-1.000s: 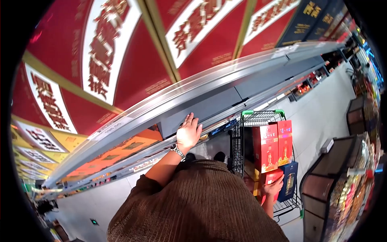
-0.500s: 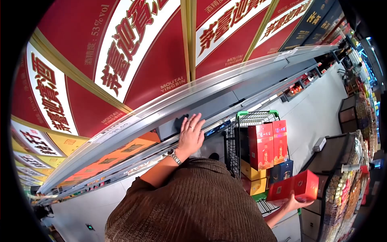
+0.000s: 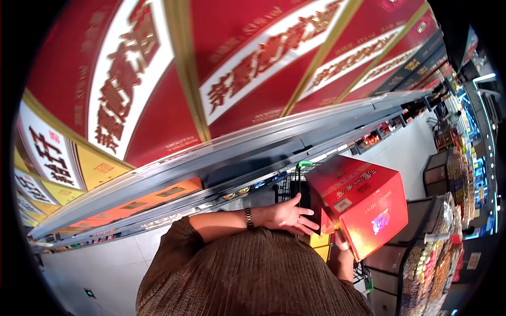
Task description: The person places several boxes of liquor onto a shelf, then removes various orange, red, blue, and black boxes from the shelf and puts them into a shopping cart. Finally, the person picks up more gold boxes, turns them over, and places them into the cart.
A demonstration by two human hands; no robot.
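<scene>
A red gift box point(image 3: 363, 208) is raised in front of me, tilted, over the shopping cart point(image 3: 287, 192). My right hand point(image 3: 341, 243) grips its lower near edge, with the thumb showing and the other fingers hidden beneath. My left hand point(image 3: 295, 216), with a metal-band watch point(image 3: 249, 217) on the wrist, is spread open beside the box's left side, fingertips close to its lower corner. Below the box, a yellow box point(image 3: 319, 240) shows in the cart. The raised box hides most of the cart's load.
Large red, white and gold boxes point(image 3: 258, 68) line the shelf ahead, with a grey shelf edge point(image 3: 247, 134) under them. Orange boxes point(image 3: 142, 203) sit on the lower shelf at left. Packaged-goods displays point(image 3: 427, 268) stand at right. Pale tiles point(image 3: 105, 268) cover the floor.
The red box has come up and leftward from low at the right, now nearer the camera. My left hand has moved from near the shelf to beside the box. The view has shifted.
</scene>
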